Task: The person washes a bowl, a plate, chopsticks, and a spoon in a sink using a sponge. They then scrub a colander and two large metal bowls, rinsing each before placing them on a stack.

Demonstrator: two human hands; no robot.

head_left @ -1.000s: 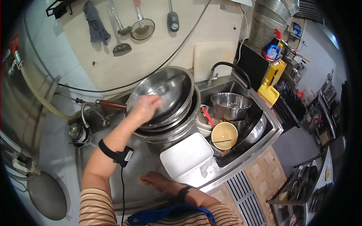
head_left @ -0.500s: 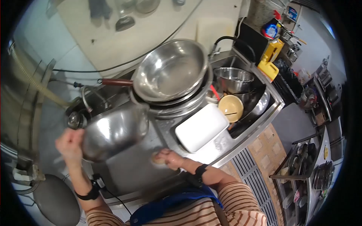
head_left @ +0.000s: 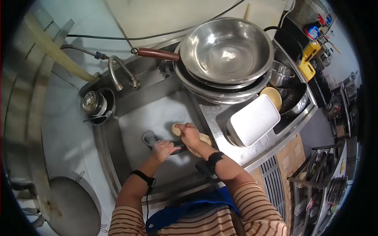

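My left hand (head_left: 163, 150) is closed around a dark grey utensil with a rounded, scoop-like end (head_left: 149, 137), low in the sink (head_left: 112, 137). What kind of utensil it is I cannot tell. Just to its right, my right hand (head_left: 189, 135) grips a pale tan scrubbing pad (head_left: 176, 129) close above the utensil. A second tan, sponge-like piece (head_left: 205, 140) shows beside the right wrist, partly covered by the forearm. Whitish, cloudy water (head_left: 153, 112) fills the sink around both hands.
Stacked metal basins (head_left: 228, 51) and a red-brown-handled pan (head_left: 159, 54) stand behind the sink's right side. A white tub (head_left: 254, 120) leans nearby, beside a yellow bowl (head_left: 271, 96). The faucet (head_left: 118, 74) rises at the back left, near a small pot with lids (head_left: 94, 104).
The large metal basin has left my left hand, which has moved right and down into the sink onto the dark utensil. My right hand keeps the pad, now beside it. The view has shifted.
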